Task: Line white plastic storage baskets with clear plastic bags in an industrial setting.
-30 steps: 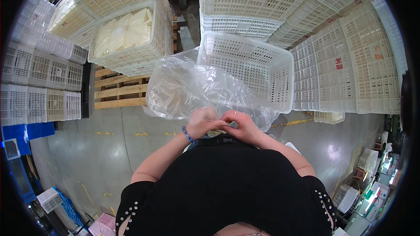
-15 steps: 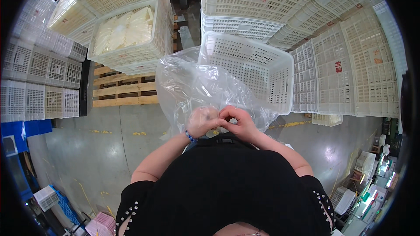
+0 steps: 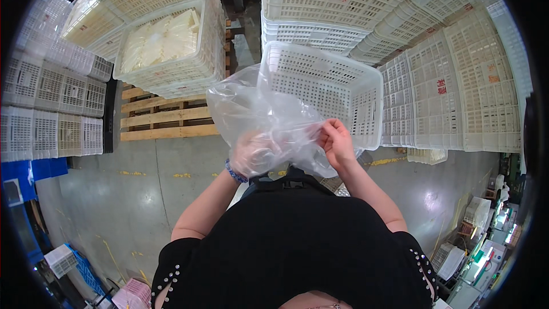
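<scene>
A large clear plastic bag (image 3: 237, 100) spreads out in front of me, partly over the near left side of a white perforated plastic crate (image 3: 366, 74). My right hand (image 3: 338, 142) pinches the bag's edge between thumb and fingers, just in front of the crate. Behind or inside the film is my left hand (image 3: 249, 151), with a blue beaded bracelet (image 3: 234, 173) at its wrist. Its fingers show only blurred through the plastic, so their grip is unclear. The crate's visible inside holds nothing.
Tall stacks of white crates (image 3: 320, 0) rise behind and to the right. At the back left, a crate of pale packed pieces (image 3: 160, 40) tops a stack on a wooden pallet (image 3: 166, 120). More crates (image 3: 51, 88) line the far left. Grey floor (image 3: 143, 177) lies around me.
My hands were together at the bag's edge and have moved apart. The right one has gone right and farther away, pulling the film; the left has slipped left, more covered by plastic.
</scene>
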The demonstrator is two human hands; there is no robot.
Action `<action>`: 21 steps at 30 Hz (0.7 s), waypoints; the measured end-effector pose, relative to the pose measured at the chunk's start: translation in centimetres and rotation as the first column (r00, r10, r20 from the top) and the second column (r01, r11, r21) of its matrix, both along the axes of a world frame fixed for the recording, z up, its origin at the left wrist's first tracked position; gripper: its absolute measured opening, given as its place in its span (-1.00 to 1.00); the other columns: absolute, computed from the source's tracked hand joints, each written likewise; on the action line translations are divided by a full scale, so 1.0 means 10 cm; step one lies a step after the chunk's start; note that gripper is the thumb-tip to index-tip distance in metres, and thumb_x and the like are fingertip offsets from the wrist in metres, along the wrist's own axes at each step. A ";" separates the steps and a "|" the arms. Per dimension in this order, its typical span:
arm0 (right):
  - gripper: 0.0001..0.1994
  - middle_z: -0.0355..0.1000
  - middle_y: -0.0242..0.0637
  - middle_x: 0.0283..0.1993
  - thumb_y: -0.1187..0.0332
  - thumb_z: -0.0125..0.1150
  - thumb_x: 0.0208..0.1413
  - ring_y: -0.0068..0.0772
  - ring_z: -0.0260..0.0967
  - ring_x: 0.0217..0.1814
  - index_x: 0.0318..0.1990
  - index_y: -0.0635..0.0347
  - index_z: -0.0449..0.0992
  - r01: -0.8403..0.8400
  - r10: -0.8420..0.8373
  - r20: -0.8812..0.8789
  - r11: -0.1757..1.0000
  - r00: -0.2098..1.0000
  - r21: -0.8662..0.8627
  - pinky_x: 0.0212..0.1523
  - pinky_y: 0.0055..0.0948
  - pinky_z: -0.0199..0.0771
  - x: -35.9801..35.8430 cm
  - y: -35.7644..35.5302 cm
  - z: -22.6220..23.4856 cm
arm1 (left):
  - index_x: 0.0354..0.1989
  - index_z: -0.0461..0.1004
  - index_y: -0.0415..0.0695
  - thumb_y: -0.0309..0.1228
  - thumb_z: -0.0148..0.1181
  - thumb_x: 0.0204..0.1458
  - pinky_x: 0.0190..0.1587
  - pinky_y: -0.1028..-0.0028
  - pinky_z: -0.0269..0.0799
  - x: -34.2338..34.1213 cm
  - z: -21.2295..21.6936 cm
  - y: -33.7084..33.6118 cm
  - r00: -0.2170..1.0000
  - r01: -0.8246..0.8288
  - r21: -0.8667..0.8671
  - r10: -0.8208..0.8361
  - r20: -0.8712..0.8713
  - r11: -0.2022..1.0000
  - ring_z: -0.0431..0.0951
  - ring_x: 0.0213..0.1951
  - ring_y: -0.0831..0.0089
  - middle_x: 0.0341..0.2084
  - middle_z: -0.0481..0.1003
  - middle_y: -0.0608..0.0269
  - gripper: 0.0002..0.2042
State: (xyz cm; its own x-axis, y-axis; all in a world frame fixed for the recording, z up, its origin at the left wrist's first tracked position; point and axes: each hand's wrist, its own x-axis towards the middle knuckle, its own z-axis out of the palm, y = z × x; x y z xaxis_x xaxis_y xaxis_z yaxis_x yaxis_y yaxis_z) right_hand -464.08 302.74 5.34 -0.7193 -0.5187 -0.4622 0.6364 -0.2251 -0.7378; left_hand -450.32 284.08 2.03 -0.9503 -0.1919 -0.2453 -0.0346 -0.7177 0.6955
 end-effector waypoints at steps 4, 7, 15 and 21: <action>-0.92 0.28 -0.45 -0.49 0.36 -0.05 0.10 -0.62 0.24 -0.51 -0.29 0.14 0.30 0.132 -0.136 0.050 0.989 0.989 0.063 -0.50 -0.59 0.33 -0.13 0.15 -0.10 | -0.20 0.36 -0.24 -0.44 0.05 -0.03 -0.25 0.49 0.41 0.06 -0.03 -0.04 0.996 -0.036 0.119 0.026 0.087 0.992 0.46 -0.32 0.46 -0.35 0.43 0.21 -0.78; -0.89 0.20 -0.49 -0.56 0.32 -0.01 0.08 -0.67 0.10 -0.64 -0.32 0.13 0.29 0.168 -0.170 -0.001 0.976 0.986 0.139 -0.65 -0.65 0.17 -0.26 0.27 -0.17 | -0.16 0.32 -0.21 -0.40 0.09 -0.07 -0.36 0.58 0.36 0.11 0.03 -0.06 0.990 -0.119 -0.005 0.119 0.080 0.993 0.42 -0.40 0.52 -0.41 0.39 0.30 -0.71; -0.89 0.15 -0.59 -0.62 0.32 0.07 0.04 -0.78 0.02 -0.65 -0.36 0.13 0.34 0.097 -0.063 -0.148 0.967 0.987 0.234 -0.68 -0.72 -0.02 -0.74 0.73 0.01 | -0.16 0.34 -0.18 -0.63 0.03 -0.28 -0.36 0.59 0.32 0.35 0.06 -0.41 0.987 0.042 -0.689 0.079 0.143 0.723 0.43 -0.44 0.51 -0.46 0.42 0.32 -0.62; -0.74 0.27 -0.46 -0.57 0.33 0.19 -0.12 -0.58 0.23 -0.49 -0.24 0.21 0.42 -0.291 0.674 -0.329 0.635 0.661 0.715 -0.46 -0.57 0.25 -0.68 0.94 -0.01 | -0.32 0.47 -0.20 -0.59 -0.04 -0.13 -0.37 0.56 0.34 0.49 -0.56 -0.81 0.920 -0.063 -0.851 0.360 0.153 0.522 0.47 -0.48 0.46 -0.54 0.49 0.15 -0.80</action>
State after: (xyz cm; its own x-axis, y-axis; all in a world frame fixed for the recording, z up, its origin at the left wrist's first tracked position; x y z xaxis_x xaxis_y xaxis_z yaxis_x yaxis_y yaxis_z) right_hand -470.88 312.17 5.24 -0.6440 -0.6398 -0.4194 -0.0235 0.5645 -0.8251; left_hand -445.41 275.95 -3.61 -0.7678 -0.6321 -0.1050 -0.2551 0.1511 0.9550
